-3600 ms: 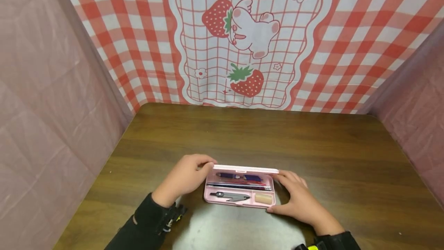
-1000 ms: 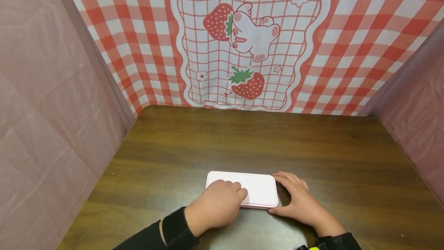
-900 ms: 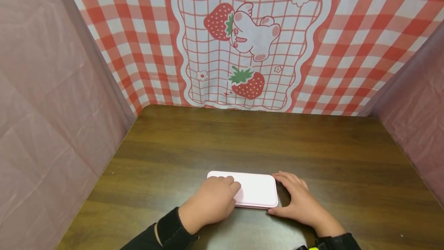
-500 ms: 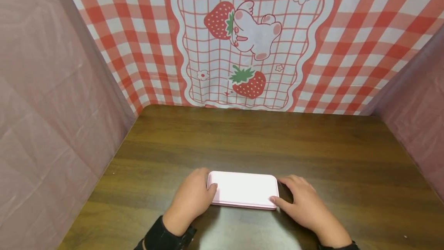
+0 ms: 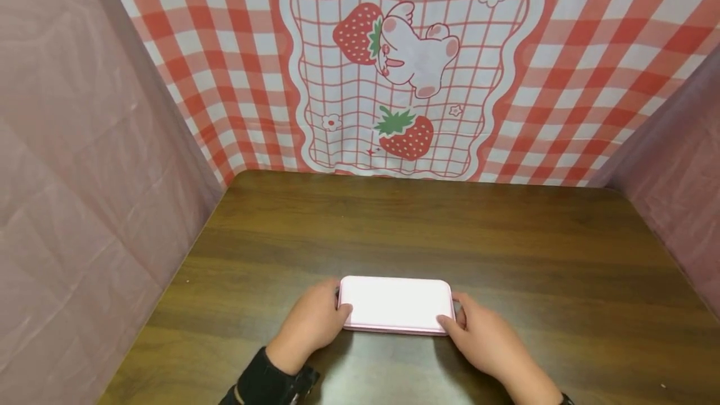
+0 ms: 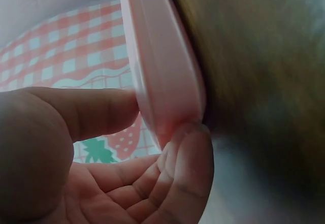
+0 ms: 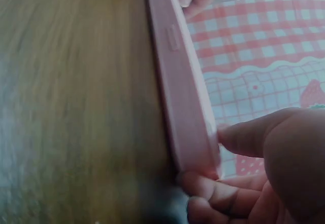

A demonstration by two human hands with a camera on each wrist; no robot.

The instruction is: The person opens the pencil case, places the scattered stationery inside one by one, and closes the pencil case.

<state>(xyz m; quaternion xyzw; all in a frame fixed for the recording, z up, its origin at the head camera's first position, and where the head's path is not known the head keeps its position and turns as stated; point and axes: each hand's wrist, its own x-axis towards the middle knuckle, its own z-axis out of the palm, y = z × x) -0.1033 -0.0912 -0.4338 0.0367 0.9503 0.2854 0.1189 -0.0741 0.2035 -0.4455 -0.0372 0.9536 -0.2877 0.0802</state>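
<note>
A pale pink pencil case [image 5: 396, 304], lid down, lies flat between my hands near the front of the table. At its left end my left hand [image 5: 312, 320] grips it, thumb on the lid and fingers curled at the end and lower edge, as the left wrist view shows on the case's side [image 6: 165, 56]. The right hand [image 5: 486, 336] pinches the opposite end in the same way. A small catch [image 7: 173, 37] shows on the front side in the right wrist view. Whether the case touches the table or hangs just above it, I cannot tell. Its contents are hidden.
The brown wooden table [image 5: 416, 224] spreads out around the case. Behind it hangs a red-and-white checked cloth [image 5: 242, 67] with strawberries printed on it. Pink fabric [image 5: 84, 174] hangs along the left side, and more pink fabric [image 5: 680, 205] along the right.
The pencil case was open, showing a compass and pencils inside; its lid is now down. My left hand moved from the lid to the left end. The right thumb moved onto the lid.
</note>
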